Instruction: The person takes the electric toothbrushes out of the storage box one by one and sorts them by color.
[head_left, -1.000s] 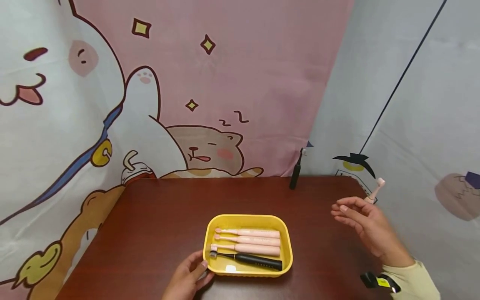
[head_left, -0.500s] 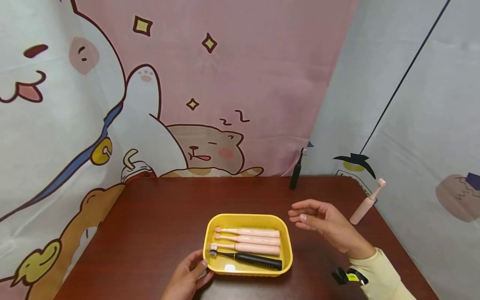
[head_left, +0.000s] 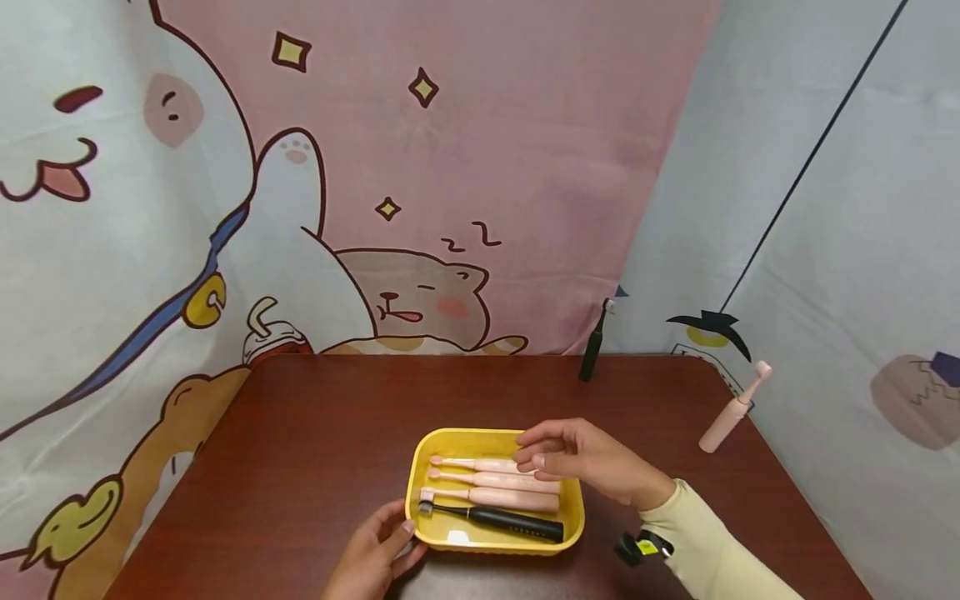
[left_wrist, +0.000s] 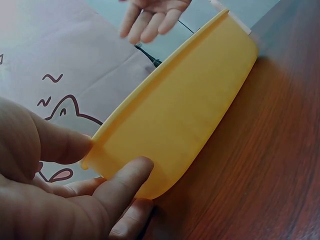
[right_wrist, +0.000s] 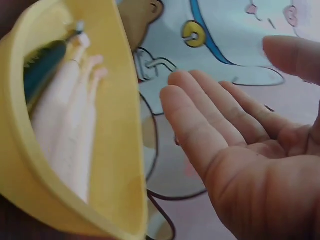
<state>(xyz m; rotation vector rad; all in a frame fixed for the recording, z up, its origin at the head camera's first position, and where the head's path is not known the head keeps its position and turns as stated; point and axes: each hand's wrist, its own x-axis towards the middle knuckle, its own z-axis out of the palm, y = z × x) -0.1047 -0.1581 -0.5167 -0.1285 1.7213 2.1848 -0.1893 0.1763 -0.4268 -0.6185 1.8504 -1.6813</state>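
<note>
A yellow plastic basket (head_left: 495, 547) stands on the table with three pink electric toothbrushes (head_left: 517, 498) and a black electric toothbrush (head_left: 517, 522) lying side by side in it. My left hand (head_left: 372, 552) holds the basket by its near left corner; the left wrist view shows the thumb on the outer wall (left_wrist: 190, 100) and a finger at the rim. Over the right part of the basket hovers my right hand (head_left: 603, 467), holding nothing, its fingers loosely extended. It covers the handle ends of the farther pink toothbrushes in the head view. The right wrist view shows its bare palm (right_wrist: 255, 175).
Another pink electric toothbrush (head_left: 723, 425) stands upright near the right edge of the brown table (head_left: 322, 442). At the back edge a black electric toothbrush (head_left: 591, 354) also stands upright. Cartoon-printed cloth (head_left: 540, 167) hangs behind and along both sides.
My right hand has travelled left, from beside the upright pink toothbrush on the right to above the basket. The left hand and basket have stayed in place.
</note>
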